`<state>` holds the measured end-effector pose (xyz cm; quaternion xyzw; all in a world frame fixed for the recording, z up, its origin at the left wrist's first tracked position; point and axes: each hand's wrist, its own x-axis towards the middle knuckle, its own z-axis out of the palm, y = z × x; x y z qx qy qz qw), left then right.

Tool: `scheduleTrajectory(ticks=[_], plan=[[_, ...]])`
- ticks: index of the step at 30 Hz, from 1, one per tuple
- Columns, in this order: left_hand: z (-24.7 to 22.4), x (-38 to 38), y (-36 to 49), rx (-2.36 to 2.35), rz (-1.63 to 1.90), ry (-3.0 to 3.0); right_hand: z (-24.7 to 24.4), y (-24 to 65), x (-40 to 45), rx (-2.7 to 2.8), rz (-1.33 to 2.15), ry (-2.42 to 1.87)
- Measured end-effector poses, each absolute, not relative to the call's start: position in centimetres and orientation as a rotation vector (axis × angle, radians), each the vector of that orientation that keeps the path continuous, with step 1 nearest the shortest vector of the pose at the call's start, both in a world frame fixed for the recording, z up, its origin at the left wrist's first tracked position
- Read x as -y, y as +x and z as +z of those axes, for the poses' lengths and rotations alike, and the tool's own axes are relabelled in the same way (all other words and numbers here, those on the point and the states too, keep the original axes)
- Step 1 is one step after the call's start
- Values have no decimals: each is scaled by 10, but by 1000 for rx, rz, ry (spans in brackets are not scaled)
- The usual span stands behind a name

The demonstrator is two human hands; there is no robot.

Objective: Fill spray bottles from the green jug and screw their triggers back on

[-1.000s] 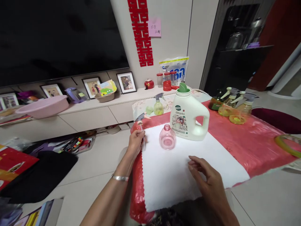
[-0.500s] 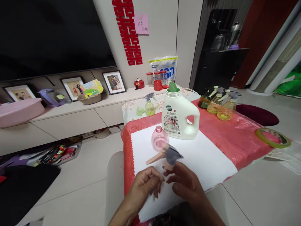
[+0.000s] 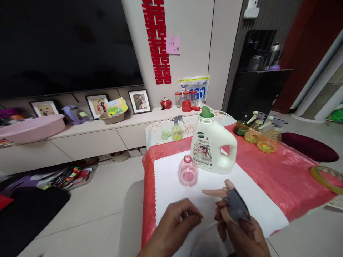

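My right hand (image 3: 241,228) is closed around a trigger spray head (image 3: 237,205), grey on top with a peach trigger and collar. From it a thin clear tube (image 3: 205,232) curves down and left, past my left fingertips. My left hand (image 3: 183,221) is pinched shut just left of the spray head; whatever is between its fingers is hidden. Beyond both hands a pink transparent bottle (image 3: 188,172) stands uncapped on the white cloth (image 3: 167,178). Behind it to the right is a large pale green detergent jug (image 3: 214,146) with a green cup (image 3: 206,112) in its mouth.
Several spray bottles (image 3: 268,139) stand on the red table cover (image 3: 281,171) at right, near a tape roll (image 3: 325,180). A yellow-green spray bottle (image 3: 177,132) sits at the back. Beyond the table is a cabinet (image 3: 85,141) with photo frames and a pink basin (image 3: 32,127).
My right hand has moved right with the spray head, whose trigger now points left. A gap has opened between my two hands. The camera view has shifted slightly.
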<state>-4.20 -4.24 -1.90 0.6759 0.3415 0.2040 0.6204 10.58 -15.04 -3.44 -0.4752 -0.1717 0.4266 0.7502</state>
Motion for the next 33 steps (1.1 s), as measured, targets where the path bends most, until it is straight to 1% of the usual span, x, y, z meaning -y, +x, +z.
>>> scheduleTrajectory(ticks=[2,5,8,13,17,19,24,28,33], plan=[[-11,27,-42,-869,706,1652,-30,112,151,316,855,-966],[-2,1,-37,-962,1055,1698,-27,121,153,306,829,-938],[0,-22,-23,-968,1185,1757,-27,124,155,360,857,-955],[-9,-43,5,-932,1117,1761,-41,135,158,463,855,-969],[-18,-47,18,-902,1095,1669,-61,155,157,732,900,-983],[-20,-47,20,-895,1101,1653,-68,160,157,759,878,-1009],[-11,-35,12,-863,1104,1676,-70,164,161,792,857,-1072],[2,-16,-5,-835,997,1701,-55,179,165,864,759,-1097],[0,5,-17,-778,893,1697,-2,175,161,741,543,-1154]])
